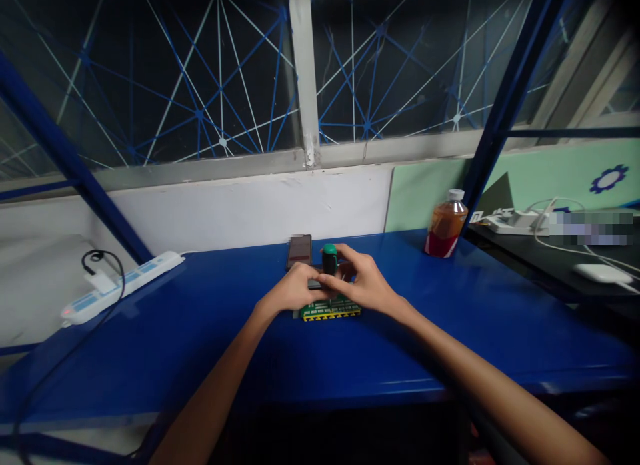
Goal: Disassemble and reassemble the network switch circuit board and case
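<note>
A screwdriver point(329, 259) with a green and black handle stands upright near the middle of the table; its shaft and tip are hidden by fingers. My right hand point(367, 281) is closed round it, thumb in front and index finger behind the handle. Below lies a green circuit board point(333, 309) with a yellow front edge, partly covered by both hands. My left hand point(293, 288) is closed at the board's left side, its fingers meeting those of my right hand. What the left fingers pinch is hidden.
A dark phone point(299, 250) lies behind my left hand on the blue table point(200, 345). A drink bottle point(447, 225) stands at the back right. On the left is a white power strip point(125, 286) with a black cable. A black side table point(560, 268) holds chargers and cords.
</note>
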`<state>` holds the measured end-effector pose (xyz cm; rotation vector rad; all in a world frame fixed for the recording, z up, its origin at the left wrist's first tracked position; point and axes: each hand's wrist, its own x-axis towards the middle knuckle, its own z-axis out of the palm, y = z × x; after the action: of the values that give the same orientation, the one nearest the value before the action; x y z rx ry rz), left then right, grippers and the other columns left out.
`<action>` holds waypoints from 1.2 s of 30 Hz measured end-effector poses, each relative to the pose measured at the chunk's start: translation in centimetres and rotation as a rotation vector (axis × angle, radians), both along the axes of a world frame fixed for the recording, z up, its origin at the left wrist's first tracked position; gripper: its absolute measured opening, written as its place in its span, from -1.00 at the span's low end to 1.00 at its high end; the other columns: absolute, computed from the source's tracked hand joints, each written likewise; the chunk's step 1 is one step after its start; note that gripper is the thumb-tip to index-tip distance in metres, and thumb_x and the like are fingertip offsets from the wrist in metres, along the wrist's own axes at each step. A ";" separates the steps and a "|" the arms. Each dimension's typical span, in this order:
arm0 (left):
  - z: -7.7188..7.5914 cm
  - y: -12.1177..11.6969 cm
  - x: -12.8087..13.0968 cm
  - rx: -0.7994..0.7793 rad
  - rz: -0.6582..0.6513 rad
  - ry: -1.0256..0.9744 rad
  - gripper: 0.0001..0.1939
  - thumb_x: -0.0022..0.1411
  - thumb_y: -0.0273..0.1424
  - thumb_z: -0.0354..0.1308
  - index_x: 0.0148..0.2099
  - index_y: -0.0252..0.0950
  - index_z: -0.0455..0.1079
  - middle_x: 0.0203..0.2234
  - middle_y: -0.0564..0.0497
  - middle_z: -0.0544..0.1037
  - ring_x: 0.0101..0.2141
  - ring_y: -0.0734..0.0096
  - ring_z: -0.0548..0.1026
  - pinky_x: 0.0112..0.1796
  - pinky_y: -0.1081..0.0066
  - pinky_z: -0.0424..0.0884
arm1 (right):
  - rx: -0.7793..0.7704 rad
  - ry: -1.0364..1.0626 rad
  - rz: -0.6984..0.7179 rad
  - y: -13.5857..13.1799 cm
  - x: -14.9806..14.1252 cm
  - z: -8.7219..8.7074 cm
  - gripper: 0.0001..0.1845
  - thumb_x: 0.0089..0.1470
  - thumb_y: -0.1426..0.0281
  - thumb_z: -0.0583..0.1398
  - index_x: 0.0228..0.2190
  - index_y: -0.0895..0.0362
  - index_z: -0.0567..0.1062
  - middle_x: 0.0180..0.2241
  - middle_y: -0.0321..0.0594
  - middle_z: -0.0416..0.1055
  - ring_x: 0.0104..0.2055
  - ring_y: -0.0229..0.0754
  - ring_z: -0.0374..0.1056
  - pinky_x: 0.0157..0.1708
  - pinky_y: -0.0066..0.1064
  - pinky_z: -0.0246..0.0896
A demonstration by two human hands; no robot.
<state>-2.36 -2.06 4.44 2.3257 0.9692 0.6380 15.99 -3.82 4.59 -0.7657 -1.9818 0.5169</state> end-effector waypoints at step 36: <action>-0.3 0.3 -0.1 0.012 -0.070 0.043 -0.84 0.13 -0.40 0.14 -0.37 -0.39 0.49 -0.48 0.00 0.54 -0.36 0.34 0.48 -0.25 0.38 0.37 | 0.036 0.009 0.034 0.1 0.0 -0.1 -0.62 0.06 0.27 0.20 -0.09 0.13 0.32 -0.45 -0.31 0.36 -0.57 -0.34 0.26 -0.57 -0.45 0.20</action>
<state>-2.49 -1.77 4.16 2.3816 0.9009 0.5690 15.99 -3.73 4.52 -0.7073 -1.9938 0.5027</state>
